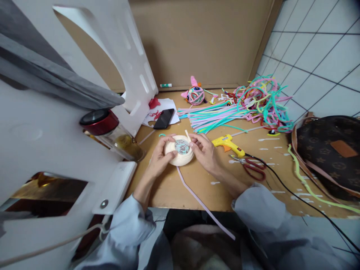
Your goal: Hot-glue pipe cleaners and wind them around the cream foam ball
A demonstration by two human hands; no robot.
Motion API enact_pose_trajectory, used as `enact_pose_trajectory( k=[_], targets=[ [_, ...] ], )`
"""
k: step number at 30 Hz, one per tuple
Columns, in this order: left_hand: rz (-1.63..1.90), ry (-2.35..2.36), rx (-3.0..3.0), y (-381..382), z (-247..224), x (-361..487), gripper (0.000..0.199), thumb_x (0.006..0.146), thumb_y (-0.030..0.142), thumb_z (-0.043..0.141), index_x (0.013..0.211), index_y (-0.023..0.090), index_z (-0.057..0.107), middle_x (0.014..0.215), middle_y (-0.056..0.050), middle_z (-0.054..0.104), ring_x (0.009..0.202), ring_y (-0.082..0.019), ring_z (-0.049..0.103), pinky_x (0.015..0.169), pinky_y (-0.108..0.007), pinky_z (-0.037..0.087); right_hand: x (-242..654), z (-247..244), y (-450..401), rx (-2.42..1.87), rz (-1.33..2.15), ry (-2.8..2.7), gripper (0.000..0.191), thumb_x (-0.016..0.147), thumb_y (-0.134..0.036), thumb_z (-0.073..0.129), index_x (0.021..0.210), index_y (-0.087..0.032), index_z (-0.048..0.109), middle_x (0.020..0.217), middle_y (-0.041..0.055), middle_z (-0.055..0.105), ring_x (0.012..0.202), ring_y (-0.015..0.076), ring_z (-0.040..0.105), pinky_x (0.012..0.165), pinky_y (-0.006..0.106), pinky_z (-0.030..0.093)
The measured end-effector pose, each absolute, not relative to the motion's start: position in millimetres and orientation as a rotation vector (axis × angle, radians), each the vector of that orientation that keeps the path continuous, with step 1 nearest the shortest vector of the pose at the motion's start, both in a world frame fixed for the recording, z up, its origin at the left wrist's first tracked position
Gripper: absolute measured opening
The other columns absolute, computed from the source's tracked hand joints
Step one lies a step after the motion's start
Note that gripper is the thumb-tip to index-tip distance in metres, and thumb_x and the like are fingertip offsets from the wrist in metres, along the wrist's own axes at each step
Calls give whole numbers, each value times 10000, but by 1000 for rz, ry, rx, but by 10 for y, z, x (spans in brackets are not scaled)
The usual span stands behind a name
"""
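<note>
A round cream-coloured roll with a grey-and-teal centre is held above the table between my hands. My left hand grips its left side, with the thumb on the front face. At its right edge my right hand pinches the loose cream end between thumb and fingers. Below the roll, a lilac pipe cleaner runs down past the table edge. A yellow hot glue gun lies just right of my right hand, and red-handled scissors rest below it.
Colourful pipe cleaners lie in a bundle behind my hands, with a tangled heap to the right. A pink craft figure, a black phone, a glass bottle and a brown bag surround the work area. A black cord crosses the right side.
</note>
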State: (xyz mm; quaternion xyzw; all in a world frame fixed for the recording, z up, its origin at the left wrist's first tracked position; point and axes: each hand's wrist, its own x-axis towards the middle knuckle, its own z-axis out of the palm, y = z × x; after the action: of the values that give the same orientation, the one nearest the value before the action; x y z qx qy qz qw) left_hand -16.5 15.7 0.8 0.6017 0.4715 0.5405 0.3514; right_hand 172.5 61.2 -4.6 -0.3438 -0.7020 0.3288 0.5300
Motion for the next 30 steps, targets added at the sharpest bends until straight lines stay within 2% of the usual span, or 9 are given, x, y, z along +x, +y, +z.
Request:
enact_pose_trajectory(
  k=[16, 25, 30],
  targets=[
    [1388, 1251, 1586, 165, 11, -159, 351, 740, 336, 676, 1054, 226, 563, 1348, -100, 613, 1206, -283, 610, 1025, -424, 499, 1730, -44, 614, -825, 790, -1684, 290, 889, -290, 564, 1115, -208, 726, 979, 57, 647, 828, 165, 614, 759, 303, 563],
    [1432, 1222, 1637, 177, -52, -177, 402, 781, 377, 686, 1118, 234, 520, 1353, -104, 594, 1199, -261, 609, 1036, -412, 492, 1731, -47, 610, -853, 773, -1680, 336, 873, -249, 564, 1183, -211, 688, 1002, 61, 648, 816, 173, 599, 779, 331, 556],
    [1415, 1220, 1663, 176, -42, -178, 366, 800, 369, 677, 1107, 239, 524, 1356, -103, 592, 1218, -265, 603, 1054, -423, 484, 1736, -40, 610, -838, 768, -1706, 295, 879, -233, 554, 1132, -207, 703, 981, 59, 644, 810, 172, 599, 766, 321, 550]
  ],
)
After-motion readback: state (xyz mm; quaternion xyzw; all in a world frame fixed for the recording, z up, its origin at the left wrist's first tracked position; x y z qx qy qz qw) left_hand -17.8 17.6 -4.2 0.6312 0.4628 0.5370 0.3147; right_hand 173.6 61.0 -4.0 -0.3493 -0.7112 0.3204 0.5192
